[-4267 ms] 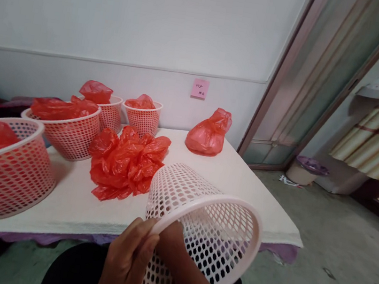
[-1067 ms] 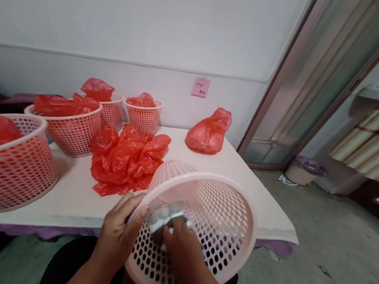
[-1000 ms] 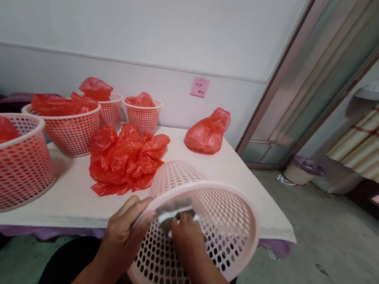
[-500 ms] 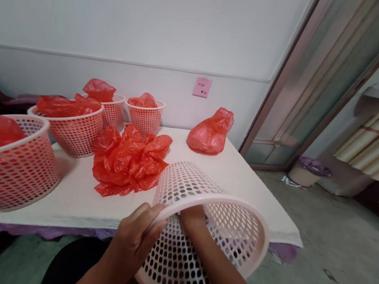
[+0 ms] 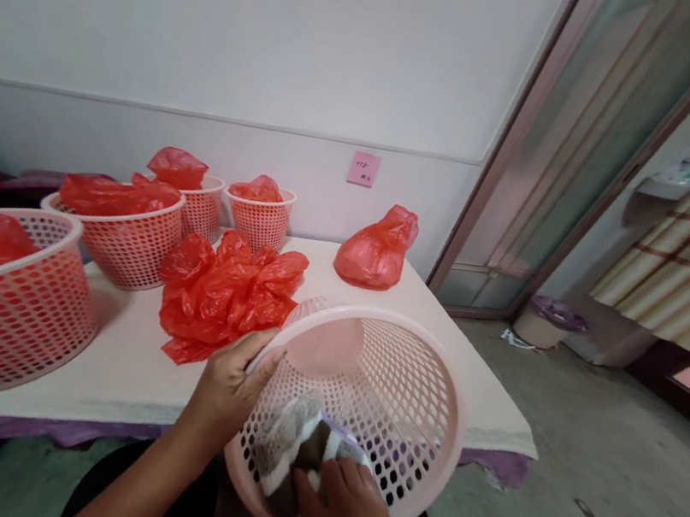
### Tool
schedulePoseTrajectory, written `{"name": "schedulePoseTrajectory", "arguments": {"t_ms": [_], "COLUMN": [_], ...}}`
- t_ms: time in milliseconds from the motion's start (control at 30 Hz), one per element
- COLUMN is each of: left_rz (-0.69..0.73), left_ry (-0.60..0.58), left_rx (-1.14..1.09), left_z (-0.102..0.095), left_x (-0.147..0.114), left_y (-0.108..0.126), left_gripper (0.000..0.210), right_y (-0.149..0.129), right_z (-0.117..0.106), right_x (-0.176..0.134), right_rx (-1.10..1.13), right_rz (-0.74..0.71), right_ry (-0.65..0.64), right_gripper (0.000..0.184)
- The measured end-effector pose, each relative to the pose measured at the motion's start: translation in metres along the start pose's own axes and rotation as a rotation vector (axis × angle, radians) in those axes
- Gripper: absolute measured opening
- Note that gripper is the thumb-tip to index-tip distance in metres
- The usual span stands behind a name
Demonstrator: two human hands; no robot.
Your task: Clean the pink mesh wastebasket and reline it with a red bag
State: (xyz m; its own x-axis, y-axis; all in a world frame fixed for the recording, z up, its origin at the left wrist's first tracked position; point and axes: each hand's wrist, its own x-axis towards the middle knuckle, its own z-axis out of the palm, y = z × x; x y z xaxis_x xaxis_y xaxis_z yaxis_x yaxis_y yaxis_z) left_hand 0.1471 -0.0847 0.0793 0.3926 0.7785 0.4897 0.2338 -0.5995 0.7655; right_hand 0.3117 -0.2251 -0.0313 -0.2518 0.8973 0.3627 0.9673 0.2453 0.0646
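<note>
A pale pink perforated plastic wastebasket lies tilted on its side over my lap, its mouth towards me. My left hand is closed around the left side of its rim. Inside the mouth, my right hand has its fingers curled on a grey and white cloth that rests against the lower wall. My palm hides part of the cloth. Just beyond the wastebasket, a crumpled heap of red plastic bags lies on the white-covered table.
Along the left stand several pink wastebaskets with red plastic in them. A gathered red bag sits at the back right, below a pink note on the wall. A lined bin stands on the floor by the glass door.
The wastebasket's mouth has turned more towards me. My right hand has come back from deep inside towards the rim, bringing the cloth into view. My left hand keeps its hold.
</note>
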Motion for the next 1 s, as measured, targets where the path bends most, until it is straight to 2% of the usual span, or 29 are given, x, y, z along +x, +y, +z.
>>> {"name": "schedulePoseTrajectory", "arguments": {"t_ms": [67,167,333,433,533,600,700,767,867,933,1000], "left_rz": [-0.013,-0.018,0.015,-0.009,-0.138,-0.219,-0.206,-0.163,-0.13,-0.11,-0.064], "left_ry": [-0.026,-0.038,-0.058,0.028,0.05,0.085,0.172,0.184,0.199,0.211,0.187], "left_rx": [-0.03,-0.063,-0.051,0.043,0.001,-0.083,-0.083,-0.037,-0.004,0.003,0.01], "left_z": [0.0,0.0,-0.001,0.001,0.009,0.016,0.021,0.019,0.013,0.011,0.012], "left_x": [0.008,0.021,0.03,0.016,-0.013,-0.033,-0.051,-0.054,-0.049,-0.045,-0.043], "left_y": [0.004,0.01,0.018,0.018,0.015,0.012,0.005,0.0,-0.009,-0.012,-0.012], "left_gripper": [0.031,0.031,0.028,0.028,0.031,0.035,0.032,0.029,0.028,0.028,0.028], "right_y": [0.003,0.001,-0.016,-0.025,-0.032,-0.036,-0.042,-0.043,-0.035,-0.023,-0.007], "right_z": [-0.004,-0.006,0.008,0.003,-0.018,-0.031,-0.036,-0.032,-0.02,-0.012,-0.005], "right_x": [-0.002,0.001,0.006,0.017,0.037,0.049,0.055,0.051,0.04,0.033,0.031], "right_rx": [0.003,0.013,-0.051,0.092,0.357,0.523,0.603,0.585,0.447,0.24,0.064], "right_rz": [-0.001,-0.032,-0.085,-0.077,0.106,0.218,0.205,0.137,0.045,0.056,0.127], "right_ry": [0.078,0.103,0.152,0.142,0.197,0.251,0.275,0.176,-0.105,-0.251,-0.341], "right_gripper": [0.042,0.044,0.039,0.045,0.051,0.049,0.055,0.057,0.042,0.035,0.032]}}
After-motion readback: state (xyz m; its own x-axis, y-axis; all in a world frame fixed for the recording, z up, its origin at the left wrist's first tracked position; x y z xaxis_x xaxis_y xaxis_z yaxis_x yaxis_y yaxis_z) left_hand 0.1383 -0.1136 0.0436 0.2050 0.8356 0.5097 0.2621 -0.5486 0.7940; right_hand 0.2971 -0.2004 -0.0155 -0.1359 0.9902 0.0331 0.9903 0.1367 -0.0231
